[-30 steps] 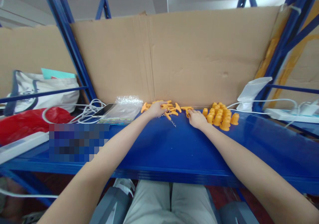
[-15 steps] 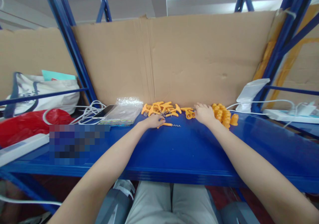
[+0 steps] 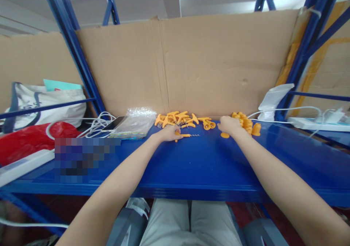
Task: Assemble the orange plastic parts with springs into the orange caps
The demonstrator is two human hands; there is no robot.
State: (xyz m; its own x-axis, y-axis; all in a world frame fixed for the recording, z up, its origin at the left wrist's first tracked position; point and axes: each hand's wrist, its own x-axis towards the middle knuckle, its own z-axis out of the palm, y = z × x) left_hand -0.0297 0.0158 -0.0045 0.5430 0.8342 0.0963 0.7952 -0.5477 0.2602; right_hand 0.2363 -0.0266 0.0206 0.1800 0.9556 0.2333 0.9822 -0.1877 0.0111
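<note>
My left hand [image 3: 170,133] pinches the orange handle of a corkscrew [image 3: 186,135], whose metal spiral points right. Behind it lies a heap of orange T-handled corkscrews [image 3: 177,118]. My right hand [image 3: 229,124] is closed on an orange bell-shaped cup [image 3: 225,135]; its round rim shows below the fingers, the rest is hidden. Right beside that hand is a pile of similar orange cups [image 3: 247,125], and one separate cup [image 3: 256,129] stands at its right edge. Between the hands, near the cardboard, lie corkscrews with cups fitted [image 3: 209,125].
A stack of clear plastic bags [image 3: 133,125] lies left of the heap, near white cables [image 3: 101,123] and a red bag [image 3: 35,138]. Cardboard [image 3: 205,63] walls off the back of the blue table [image 3: 191,169]. A white power strip [image 3: 319,125] is at the right.
My right hand has gone from spread fingers beside the cups to closed on one, its rim now showing. My left hand has shifted slightly right with the corkscrew.
</note>
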